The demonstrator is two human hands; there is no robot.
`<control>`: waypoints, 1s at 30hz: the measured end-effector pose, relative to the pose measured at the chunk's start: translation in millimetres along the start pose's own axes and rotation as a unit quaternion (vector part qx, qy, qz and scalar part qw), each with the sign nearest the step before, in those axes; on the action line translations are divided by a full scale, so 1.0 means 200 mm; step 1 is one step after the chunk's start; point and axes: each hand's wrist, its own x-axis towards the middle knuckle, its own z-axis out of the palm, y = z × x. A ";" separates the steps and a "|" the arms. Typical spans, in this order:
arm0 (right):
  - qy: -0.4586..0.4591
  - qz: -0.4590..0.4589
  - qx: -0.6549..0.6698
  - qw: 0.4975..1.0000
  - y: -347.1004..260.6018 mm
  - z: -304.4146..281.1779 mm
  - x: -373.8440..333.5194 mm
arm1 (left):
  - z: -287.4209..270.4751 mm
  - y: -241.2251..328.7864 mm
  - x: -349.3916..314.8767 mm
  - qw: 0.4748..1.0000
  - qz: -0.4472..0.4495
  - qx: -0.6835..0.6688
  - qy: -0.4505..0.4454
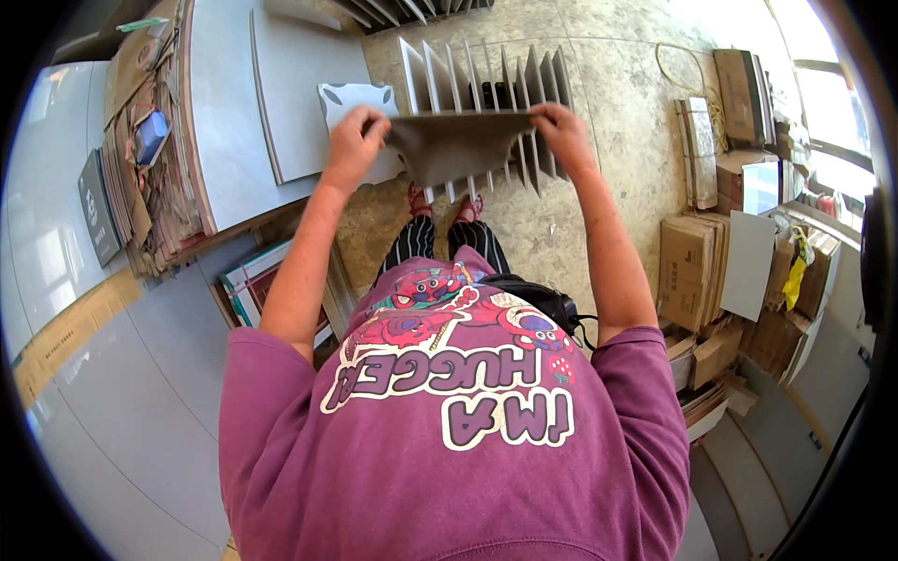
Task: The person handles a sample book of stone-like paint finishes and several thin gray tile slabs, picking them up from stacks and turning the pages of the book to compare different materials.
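A dark grey-brown cloth-like sheet is stretched between my hands, its upper edge nearly straight and its lower edge curving down. My left hand grips its left corner with closed fingers. The right corner is pinched in my right hand. Below and behind the sheet, a row of thin upright panels stands on the floor, partly hidden by it. Beside my left hand, a white piece with scalloped edges and grey spots lies at the table's edge.
To the left, a large grey board rests on a table, beside stacked cardboard sheets and a blue object. Cardboard boxes and a yellow bag are at the right. More upright panels stand farther ahead.
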 end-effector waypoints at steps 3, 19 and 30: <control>0.037 -0.023 0.023 0.999 -0.16 -0.06 0.08 | -0.05 0.14 0.14 0.997 0.053 0.008 0.052; -0.299 0.127 -0.148 0.934 0.51 0.13 -0.49 | 0.31 -0.38 -0.63 0.971 0.014 0.110 -0.213; -0.308 0.208 -0.120 0.921 0.55 0.16 -0.64 | 0.29 -0.25 -0.60 0.961 0.004 0.083 -0.264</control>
